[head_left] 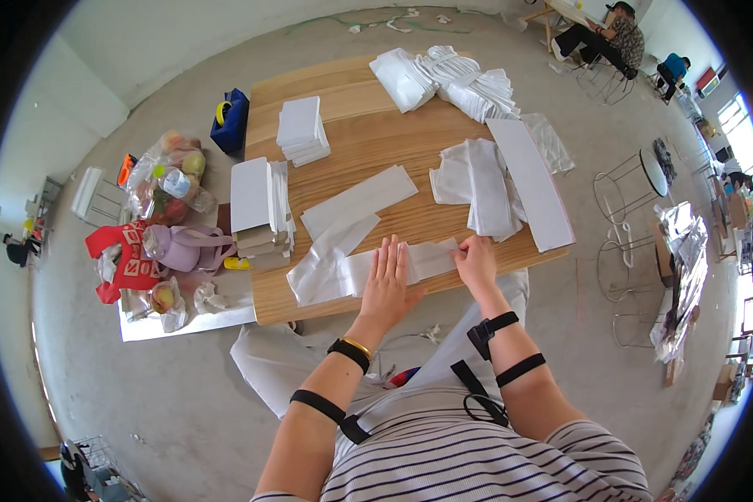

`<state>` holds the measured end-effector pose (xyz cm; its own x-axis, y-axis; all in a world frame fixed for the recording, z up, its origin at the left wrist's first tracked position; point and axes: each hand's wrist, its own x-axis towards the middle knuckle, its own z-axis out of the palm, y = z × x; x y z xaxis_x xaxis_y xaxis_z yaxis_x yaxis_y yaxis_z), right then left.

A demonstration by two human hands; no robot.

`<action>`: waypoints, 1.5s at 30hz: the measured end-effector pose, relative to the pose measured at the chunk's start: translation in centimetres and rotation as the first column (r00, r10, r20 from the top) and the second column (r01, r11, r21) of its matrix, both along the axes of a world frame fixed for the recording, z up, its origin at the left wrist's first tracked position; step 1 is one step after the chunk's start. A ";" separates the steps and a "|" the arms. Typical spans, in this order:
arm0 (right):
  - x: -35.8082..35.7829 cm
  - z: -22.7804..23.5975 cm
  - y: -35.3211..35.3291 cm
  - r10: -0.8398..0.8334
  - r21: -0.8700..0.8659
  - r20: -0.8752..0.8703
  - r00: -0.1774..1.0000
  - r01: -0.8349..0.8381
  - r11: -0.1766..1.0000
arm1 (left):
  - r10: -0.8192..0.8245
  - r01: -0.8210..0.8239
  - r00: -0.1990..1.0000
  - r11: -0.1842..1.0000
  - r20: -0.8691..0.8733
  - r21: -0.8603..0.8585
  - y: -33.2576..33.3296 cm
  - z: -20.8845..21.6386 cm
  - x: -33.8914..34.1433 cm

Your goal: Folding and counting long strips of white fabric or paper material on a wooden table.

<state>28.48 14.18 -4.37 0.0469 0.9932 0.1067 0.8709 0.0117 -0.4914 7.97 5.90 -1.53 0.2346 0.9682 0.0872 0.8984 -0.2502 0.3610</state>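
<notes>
White translucent plastic bag (368, 269) lies flat at the near edge of the wooden worktop (393, 146). Left hand (386, 284) rests palm-down on it, grip spread — fingers flat and extended. Right hand (477, 261) holds the bag's right end, grip pinching the edge. Beyond the right hand lies a pile of folded white bags (481, 184); beyond the left hand — a long white strip (358, 199).
</notes>
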 end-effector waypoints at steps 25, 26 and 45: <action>-11.2 8.5 -3.5 0.362 0.046 -0.405 0.839 -0.377 0.925 | 0.247 -0.247 0.969 0.969 -0.001 0.007 -5.5 0.9 -3.7; -12.3 7.3 -3.8 0.422 0.074 -0.358 0.833 -0.425 0.902 | 0.253 -0.253 0.967 0.967 0.001 0.009 -6.0 1.1 -3.8; -13.3 5.5 -4.0 0.607 0.052 -0.333 0.721 -0.629 0.776 | 0.328 -0.327 0.945 0.941 0.005 -0.083 -8.9 3.5 -6.0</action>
